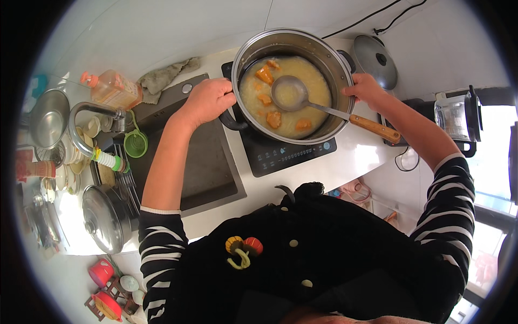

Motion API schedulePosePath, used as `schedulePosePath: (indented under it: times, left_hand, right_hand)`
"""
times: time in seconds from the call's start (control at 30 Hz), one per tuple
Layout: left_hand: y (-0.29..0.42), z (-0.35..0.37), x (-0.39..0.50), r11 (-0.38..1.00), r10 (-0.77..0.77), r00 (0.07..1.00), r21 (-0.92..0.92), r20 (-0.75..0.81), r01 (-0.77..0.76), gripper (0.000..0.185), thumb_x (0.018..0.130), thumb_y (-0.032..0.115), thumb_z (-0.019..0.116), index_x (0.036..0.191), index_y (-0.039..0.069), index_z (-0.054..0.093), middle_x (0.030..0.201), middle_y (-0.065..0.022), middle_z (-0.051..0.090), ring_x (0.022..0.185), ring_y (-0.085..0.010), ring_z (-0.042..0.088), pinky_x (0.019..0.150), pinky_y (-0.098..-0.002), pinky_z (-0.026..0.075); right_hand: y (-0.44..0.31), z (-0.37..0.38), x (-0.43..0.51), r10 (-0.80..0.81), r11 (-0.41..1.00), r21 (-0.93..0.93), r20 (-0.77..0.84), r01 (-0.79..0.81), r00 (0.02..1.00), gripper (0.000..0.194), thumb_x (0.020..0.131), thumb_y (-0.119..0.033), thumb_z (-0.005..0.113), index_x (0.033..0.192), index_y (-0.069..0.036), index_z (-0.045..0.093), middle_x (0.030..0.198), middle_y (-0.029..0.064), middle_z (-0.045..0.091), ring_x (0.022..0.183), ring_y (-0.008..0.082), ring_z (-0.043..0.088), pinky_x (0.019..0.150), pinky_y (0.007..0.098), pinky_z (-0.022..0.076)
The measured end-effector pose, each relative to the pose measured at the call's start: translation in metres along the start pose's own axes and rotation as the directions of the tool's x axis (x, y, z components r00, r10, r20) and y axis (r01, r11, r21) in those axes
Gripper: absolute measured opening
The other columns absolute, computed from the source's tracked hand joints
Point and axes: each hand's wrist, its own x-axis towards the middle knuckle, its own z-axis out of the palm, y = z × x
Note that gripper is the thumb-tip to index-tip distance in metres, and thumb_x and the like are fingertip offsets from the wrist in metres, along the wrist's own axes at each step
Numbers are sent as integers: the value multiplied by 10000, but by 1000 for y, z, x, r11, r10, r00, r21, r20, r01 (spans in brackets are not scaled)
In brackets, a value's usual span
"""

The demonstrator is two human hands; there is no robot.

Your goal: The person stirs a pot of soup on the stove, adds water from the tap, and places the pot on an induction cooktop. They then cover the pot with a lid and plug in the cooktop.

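A large stainless-steel pot point(340, 85) is over the black induction cooktop point(289, 156); whether its base touches the glass is hidden. In it is a pale yellow, porridge-like liquid point(313, 77) with orange chunks, perhaps pumpkin. A metal ladle point(289, 93) lies with its bowl in the liquid, its wooden handle point(374, 128) leaning out over the right rim. My left hand point(208, 99) grips the pot's left rim, just above a black side handle point(232, 121). At the right rim, my right hand point(366, 92) pinches the edge, below the other side handle point(347, 60).
Left of the cooktop is a sink point(210, 162) with a curved faucet point(73, 121) and a green strainer point(136, 143). A soap pump bottle point(115, 89) and a grey cloth point(168, 77) stand behind it. Rightward are a pan lid point(374, 62) and a blender-like appliance point(453, 117).
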Motion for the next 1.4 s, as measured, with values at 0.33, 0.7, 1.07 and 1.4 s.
schedulePosePath:
  times: [0.33,0.7,1.07,1.4]
  left_hand:
    - [-11,-8,18,989,-139,989,47,55,137,236,834,234,557,831,-1,581,820,-129,575,776,-309,552,714,-390,449]
    - [-39,6,11,982,-178,983,-57,44,180,275,853,253,582,847,-21,569,821,-124,563,766,-259,546,707,-354,441]
    - [-30,32,-15,615,-354,931,-771,-86,163,284,909,268,577,1000,4,634,829,-22,604,740,-129,537,702,-274,449]
    - [-29,83,-48,472,-653,699,-879,-292,74,361,959,358,564,1124,43,625,855,-24,624,721,-113,532,695,-273,439]
  right_hand:
    - [18,22,3,-41,994,99,-42,45,998,175,777,-139,734,865,-10,653,759,49,644,660,128,586,596,285,480]
    - [32,31,-15,-110,949,292,-34,115,993,232,819,-154,696,952,28,640,777,64,635,649,123,578,559,265,480]
    - [44,102,-119,-273,849,389,-257,358,927,666,873,-279,703,1422,-40,411,809,62,642,677,108,595,645,250,498]
    - [-19,66,-106,-868,479,-530,-168,700,467,284,746,-24,719,1014,-87,649,829,82,656,697,248,662,634,331,549]
